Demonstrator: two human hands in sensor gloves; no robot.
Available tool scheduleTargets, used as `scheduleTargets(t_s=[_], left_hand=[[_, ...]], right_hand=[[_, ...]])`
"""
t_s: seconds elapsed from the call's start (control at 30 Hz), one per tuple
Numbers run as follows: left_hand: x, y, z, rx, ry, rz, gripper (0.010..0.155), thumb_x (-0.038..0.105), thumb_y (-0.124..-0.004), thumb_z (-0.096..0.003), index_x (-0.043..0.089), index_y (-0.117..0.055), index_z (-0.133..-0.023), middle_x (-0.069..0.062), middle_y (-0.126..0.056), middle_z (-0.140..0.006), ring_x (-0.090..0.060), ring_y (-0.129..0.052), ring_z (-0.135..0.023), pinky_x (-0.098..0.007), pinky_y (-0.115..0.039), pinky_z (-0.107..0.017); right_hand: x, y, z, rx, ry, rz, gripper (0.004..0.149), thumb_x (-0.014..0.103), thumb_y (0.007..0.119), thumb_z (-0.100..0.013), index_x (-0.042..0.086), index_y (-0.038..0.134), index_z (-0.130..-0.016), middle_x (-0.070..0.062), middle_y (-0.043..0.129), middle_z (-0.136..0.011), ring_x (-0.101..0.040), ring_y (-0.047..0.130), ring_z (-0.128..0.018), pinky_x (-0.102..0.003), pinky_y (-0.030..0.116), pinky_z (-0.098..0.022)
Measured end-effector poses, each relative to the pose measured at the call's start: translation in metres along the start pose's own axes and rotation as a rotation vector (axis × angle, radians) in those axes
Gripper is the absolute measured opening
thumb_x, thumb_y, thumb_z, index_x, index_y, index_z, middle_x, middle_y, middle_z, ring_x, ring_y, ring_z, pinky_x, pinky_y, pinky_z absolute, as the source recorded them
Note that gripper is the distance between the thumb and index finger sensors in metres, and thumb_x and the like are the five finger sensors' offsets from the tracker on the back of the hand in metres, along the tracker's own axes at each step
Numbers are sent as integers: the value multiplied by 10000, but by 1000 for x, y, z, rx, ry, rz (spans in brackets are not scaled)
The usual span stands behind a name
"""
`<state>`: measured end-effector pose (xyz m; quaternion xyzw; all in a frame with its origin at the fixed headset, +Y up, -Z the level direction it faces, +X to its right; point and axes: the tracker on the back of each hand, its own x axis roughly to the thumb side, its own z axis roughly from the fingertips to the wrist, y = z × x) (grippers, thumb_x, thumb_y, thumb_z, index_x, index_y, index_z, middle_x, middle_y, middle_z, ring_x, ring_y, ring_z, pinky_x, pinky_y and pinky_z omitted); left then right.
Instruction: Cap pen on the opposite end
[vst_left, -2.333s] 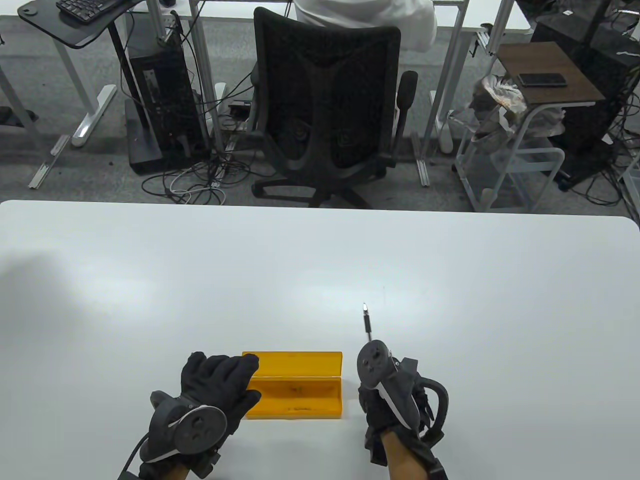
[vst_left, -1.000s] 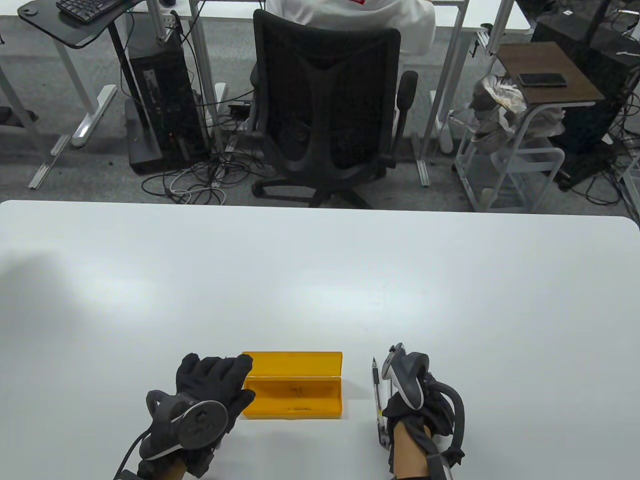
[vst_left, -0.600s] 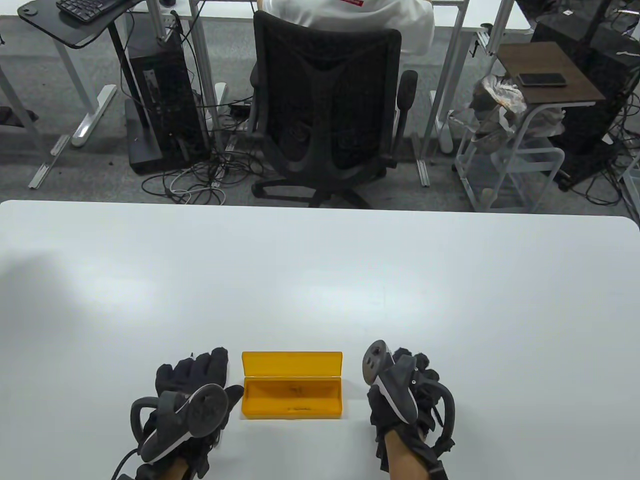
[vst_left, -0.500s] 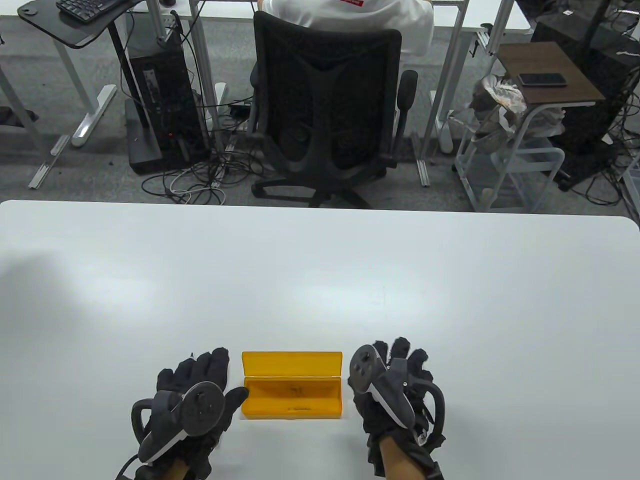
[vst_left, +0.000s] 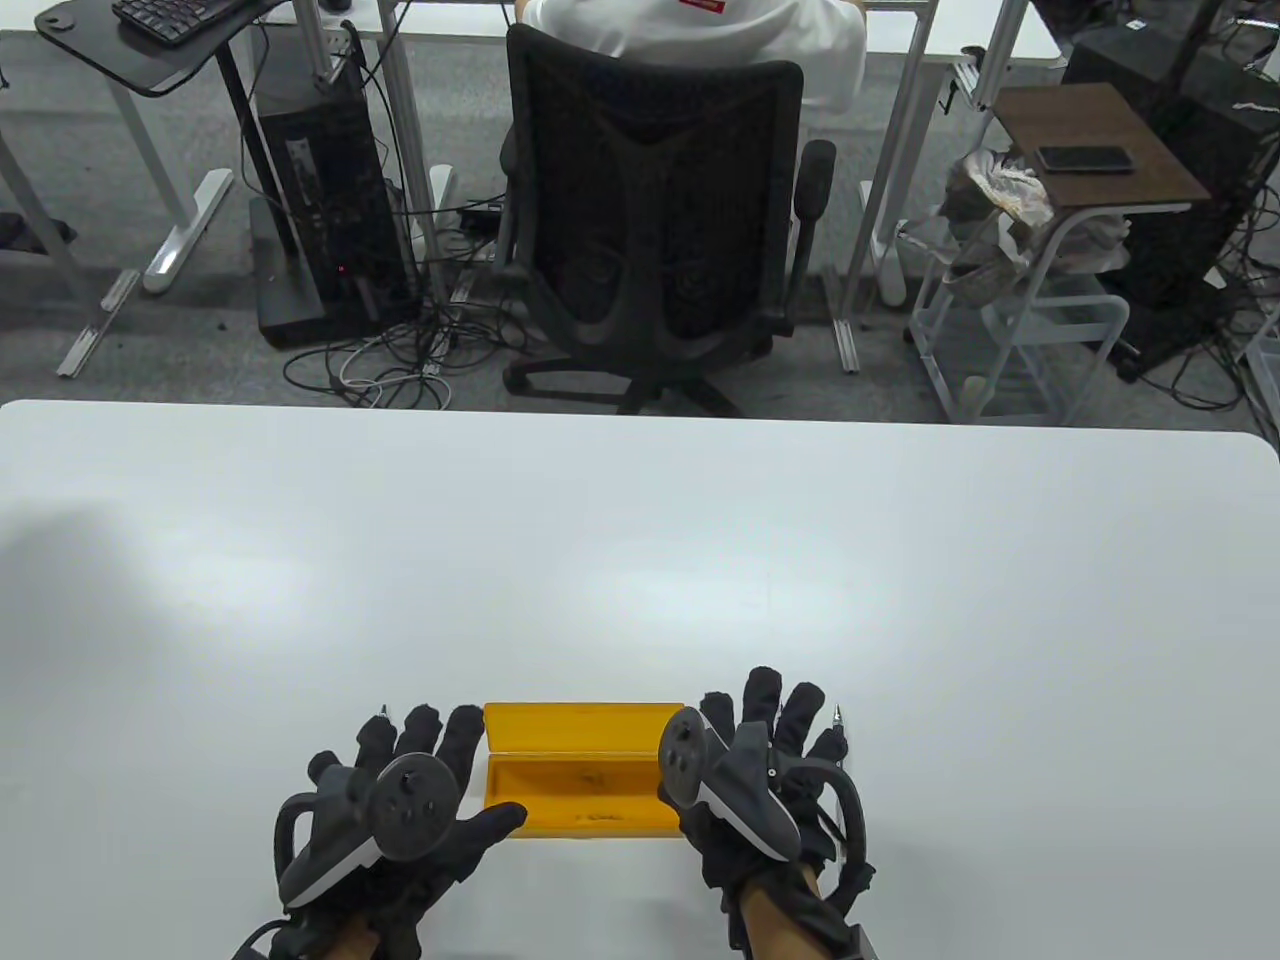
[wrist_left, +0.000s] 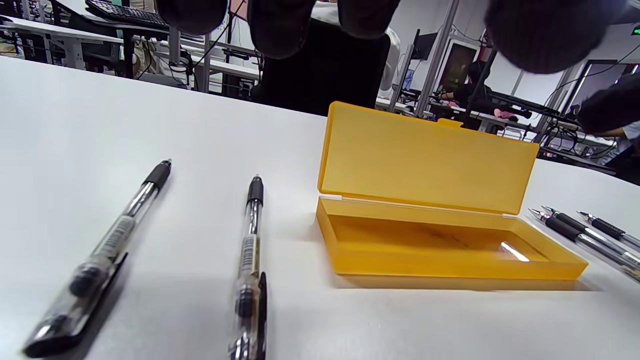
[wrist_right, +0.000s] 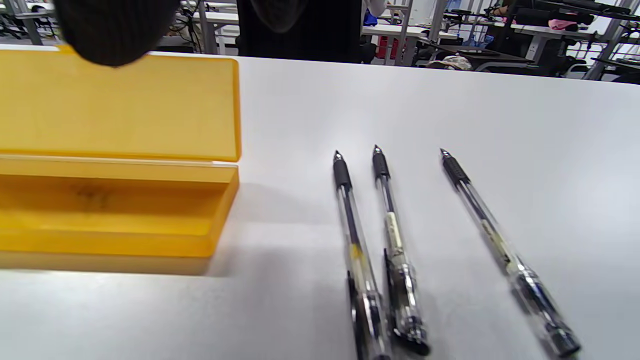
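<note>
Lower left of the table view: left hand (vst_left: 400, 810) spread flat, holding nothing, over two pens (wrist_left: 248, 240) with caps seemingly on their rear ends. Centre: open yellow case (vst_left: 585, 768). Lower right: right hand (vst_left: 765, 775) spread too, over three pens (wrist_right: 392, 240). Apparently all capped; next, perhaps boxing them. Unlike a second ago, no pen held; both hands flattened.
</note>
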<state>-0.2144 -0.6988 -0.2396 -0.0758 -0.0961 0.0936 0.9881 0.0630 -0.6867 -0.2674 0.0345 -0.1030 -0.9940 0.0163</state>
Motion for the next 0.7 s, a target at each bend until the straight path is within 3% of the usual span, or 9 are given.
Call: scheduleTargets(t_s=[0.47, 0.7], left_hand=[[2, -10, -3, 35, 5, -51, 844, 561, -774, -529, 224, -357, -1180, -270, -423, -1236, -657, -384, -1084, -902, -291, -602], [-8, -19, -10, -63, 55, -73, 867, 595, -760, -523, 201, -356, -1182, -282, -438, -1230, -660, -391, -1080, -907, -277, -592]], right_hand=[[5, 11, -1, 19, -15, 39, 853, 569, 746, -409, 183, 492, -1125, -249, 292, -1173, -611, 286, -1013, -793, 403, -641], [7, 16, -6, 1, -29, -2, 873, 570, 737, -412, 188, 426, -1132, -246, 236, -1169, -614, 281, -1013, -788, 399, -647]])
